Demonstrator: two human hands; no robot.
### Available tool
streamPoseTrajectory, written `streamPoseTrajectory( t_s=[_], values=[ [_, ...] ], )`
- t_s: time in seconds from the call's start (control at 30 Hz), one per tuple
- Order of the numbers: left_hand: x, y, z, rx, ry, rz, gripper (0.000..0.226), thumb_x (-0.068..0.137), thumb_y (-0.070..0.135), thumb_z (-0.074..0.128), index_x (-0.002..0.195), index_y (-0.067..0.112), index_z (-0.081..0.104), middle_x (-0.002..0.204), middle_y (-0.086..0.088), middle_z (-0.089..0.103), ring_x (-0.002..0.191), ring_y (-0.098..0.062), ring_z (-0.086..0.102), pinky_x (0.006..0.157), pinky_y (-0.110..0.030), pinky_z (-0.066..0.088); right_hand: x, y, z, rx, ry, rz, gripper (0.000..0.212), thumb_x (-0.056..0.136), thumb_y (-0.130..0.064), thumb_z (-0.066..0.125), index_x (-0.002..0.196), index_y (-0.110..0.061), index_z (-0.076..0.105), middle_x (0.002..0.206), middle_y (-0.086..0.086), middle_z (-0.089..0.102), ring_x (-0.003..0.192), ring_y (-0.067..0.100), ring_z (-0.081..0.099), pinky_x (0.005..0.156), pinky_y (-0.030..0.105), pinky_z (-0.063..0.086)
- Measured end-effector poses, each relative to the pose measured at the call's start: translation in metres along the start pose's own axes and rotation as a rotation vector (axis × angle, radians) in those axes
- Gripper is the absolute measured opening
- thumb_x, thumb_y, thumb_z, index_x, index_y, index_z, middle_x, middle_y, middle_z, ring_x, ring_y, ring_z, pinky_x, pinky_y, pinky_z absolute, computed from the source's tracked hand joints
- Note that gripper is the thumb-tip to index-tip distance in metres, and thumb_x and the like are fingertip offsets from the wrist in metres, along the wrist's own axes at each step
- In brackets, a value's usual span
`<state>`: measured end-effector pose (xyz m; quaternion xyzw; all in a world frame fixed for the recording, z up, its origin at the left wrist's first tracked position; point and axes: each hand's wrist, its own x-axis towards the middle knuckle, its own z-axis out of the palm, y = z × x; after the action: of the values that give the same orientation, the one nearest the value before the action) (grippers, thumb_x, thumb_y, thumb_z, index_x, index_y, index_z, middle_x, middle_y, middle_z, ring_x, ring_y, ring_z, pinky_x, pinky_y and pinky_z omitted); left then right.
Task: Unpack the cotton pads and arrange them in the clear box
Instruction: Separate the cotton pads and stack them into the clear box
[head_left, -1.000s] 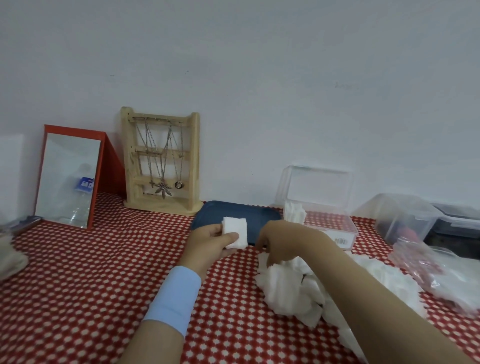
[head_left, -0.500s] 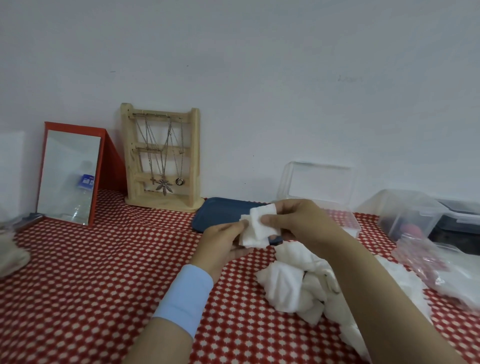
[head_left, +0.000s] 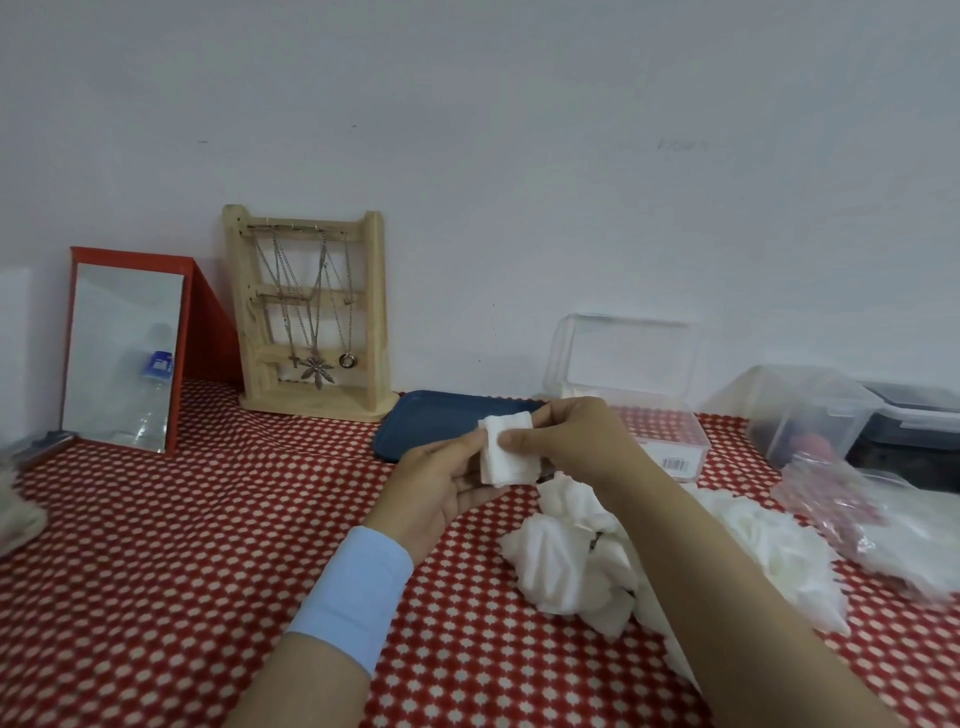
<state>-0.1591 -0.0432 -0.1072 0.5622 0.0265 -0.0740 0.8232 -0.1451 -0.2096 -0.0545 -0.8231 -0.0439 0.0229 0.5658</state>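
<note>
- Small stack of cotton pads (head_left: 508, 451): pinched by curled fingers of left hand (head_left: 441, 486) and right hand (head_left: 569, 441), above the tablecloth, just left of the clear box (head_left: 685, 452).
- Light, soft, compressible; likely to fan apart.
- Grip opposite edges gently.

Red with white dots over the worktop cloth (head_left: 208, 545). Navy blue tray (head_left: 431, 423). Left of the tray: pale wood stand (head_left: 374, 312), red-framed mirror (head_left: 124, 353). In front of the tray: white cotton pads (head_left: 506, 457), pale blue wristband (head_left: 353, 592).

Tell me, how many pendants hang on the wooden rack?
3, low on the rack: a cross left, a leaf middle, a ring right. Others may hide among the chains.
</note>
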Motion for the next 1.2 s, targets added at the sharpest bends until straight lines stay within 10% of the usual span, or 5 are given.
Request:
streamPoseTrajectory(
  t_s=[0.23,0.47,0.87,1.2],
  values=[
    [0.001,-0.004,-0.004,0.195,0.016,0.088,0.031,0.091,0.001,0.069,0.122,0.007,0.069,0.110,-0.007,0.078,0.104,-0.024,0.075,0.096,-0.042,0.058,0.003,0.000,-0.011,-0.298,-0.043,-0.055,0.047,0.079,-0.046,0.081,0.106,-0.010,0.069,0.100,0.002,0.069,0.087,0.015,0.065,0.084,0.039,0.059],
    [0.005,-0.005,-0.011,0.227,0.128,0.116,0.035,0.092,-0.001,0.069,0.125,0.008,0.067,0.114,-0.004,0.076,0.105,-0.019,0.074,0.089,-0.033,0.060,-0.019,-0.017,-0.033,-0.900,-0.582,0.043,0.037,0.073,-0.052,0.084,0.102,-0.029,0.076,0.103,-0.008,0.075,0.095,0.011,0.069,0.090,0.027,0.053],
    [0.003,-0.003,-0.006,0.179,0.154,0.067,0.013,0.098,0.010,0.062,0.094,0.011,0.074,0.107,-0.014,0.076,0.103,-0.026,0.074,0.091,-0.042,0.060,-0.002,0.000,-0.038,-0.212,-0.327,-0.094,0.006,0.093,-0.014,0.068,0.096,-0.015,0.073,0.084,0.001,0.074,0.074,0.012,0.067,0.068,0.026,0.055],
    [0.000,-0.003,-0.002,0.170,0.092,0.055,0.018,0.099,0.012,0.062,0.110,0.006,0.075,0.107,-0.013,0.078,0.102,-0.026,0.075,0.081,-0.036,0.062,-0.002,-0.003,-0.015,-0.001,-0.108,-0.152,0.019,0.085,-0.004,0.078,0.101,-0.013,0.072,0.083,0.004,0.071,0.050,0.003,0.061,0.046,0.017,0.047]
  ],
)
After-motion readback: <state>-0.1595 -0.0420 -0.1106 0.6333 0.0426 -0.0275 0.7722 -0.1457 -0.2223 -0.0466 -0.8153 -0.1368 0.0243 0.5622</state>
